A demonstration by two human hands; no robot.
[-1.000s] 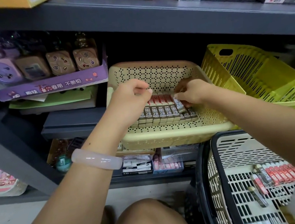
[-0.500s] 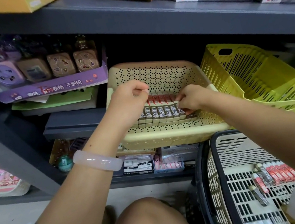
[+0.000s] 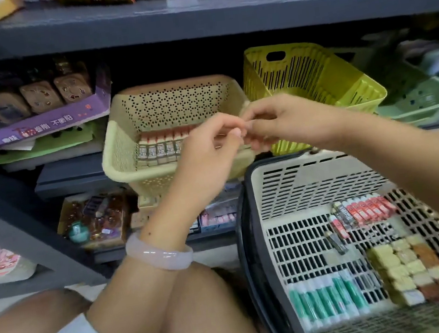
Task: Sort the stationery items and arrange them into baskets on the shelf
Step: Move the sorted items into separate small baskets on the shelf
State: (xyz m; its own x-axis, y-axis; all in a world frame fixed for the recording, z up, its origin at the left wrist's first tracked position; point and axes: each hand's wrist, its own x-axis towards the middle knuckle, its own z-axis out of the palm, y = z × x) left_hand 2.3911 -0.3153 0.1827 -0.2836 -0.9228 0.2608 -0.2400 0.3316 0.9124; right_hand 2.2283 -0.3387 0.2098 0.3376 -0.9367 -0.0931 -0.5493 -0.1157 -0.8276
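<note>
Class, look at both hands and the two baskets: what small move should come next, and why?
Probably the right hand drops to the shopping basket for more lead boxes. Both hands hover, seemingly empty, and the beige basket already holds a matching row.

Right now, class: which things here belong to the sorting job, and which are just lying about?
Job: beige basket; 2B lead boxes; shopping basket; red lead tubes; green glue sticks.
Lying about: purple display box; yellow basket.
</note>
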